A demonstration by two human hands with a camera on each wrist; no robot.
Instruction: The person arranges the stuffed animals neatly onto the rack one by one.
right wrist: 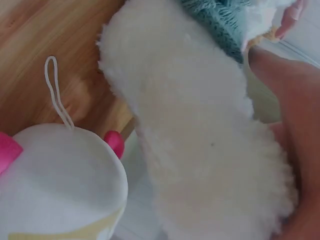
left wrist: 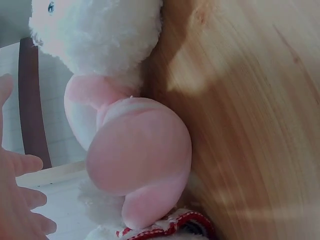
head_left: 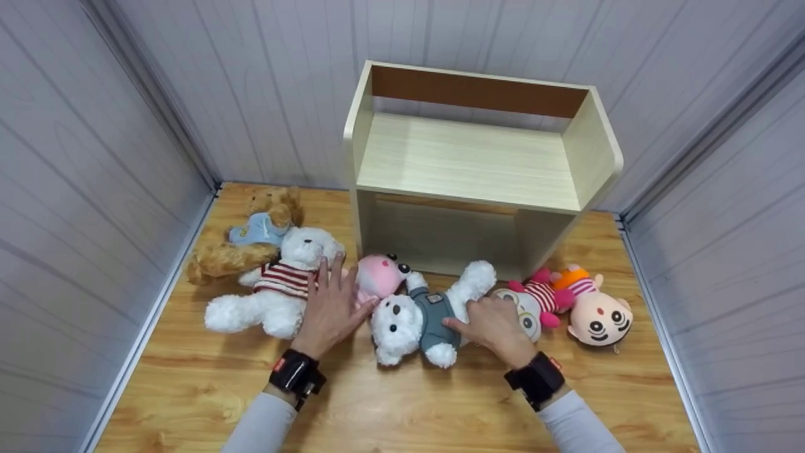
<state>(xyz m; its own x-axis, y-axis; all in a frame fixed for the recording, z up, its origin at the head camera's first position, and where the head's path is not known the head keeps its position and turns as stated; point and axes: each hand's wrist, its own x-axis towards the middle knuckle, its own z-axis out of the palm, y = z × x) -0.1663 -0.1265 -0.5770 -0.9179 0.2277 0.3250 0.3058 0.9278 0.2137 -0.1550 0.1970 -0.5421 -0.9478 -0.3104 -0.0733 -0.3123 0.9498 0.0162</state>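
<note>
My right hand point(head_left: 500, 327) grips a white teddy bear point(head_left: 438, 318) in a grey-green shirt by its lower body and leg. In the right wrist view the bear's fluffy white leg point(right wrist: 200, 140) fills the middle, with my thumb at its side. Fingers spread, my left hand point(head_left: 328, 311) lies over the edge of another white teddy bear point(head_left: 283, 305) in a red-striped sweater. Beside that hand is a pink plush toy point(head_left: 379, 275), its rounded pink body point(left wrist: 142, 150) large in the left wrist view. The head of the bear in grey-green lies next to the pink toy.
A pale wooden shelf unit point(head_left: 471, 160) with two levels stands behind the toys. A brown teddy bear point(head_left: 258, 233) lies at the back left. To the right lie a plush with glasses point(head_left: 527, 311) and a round-faced doll point(head_left: 600, 318). Panel walls surround the wooden floor point(head_left: 402, 415).
</note>
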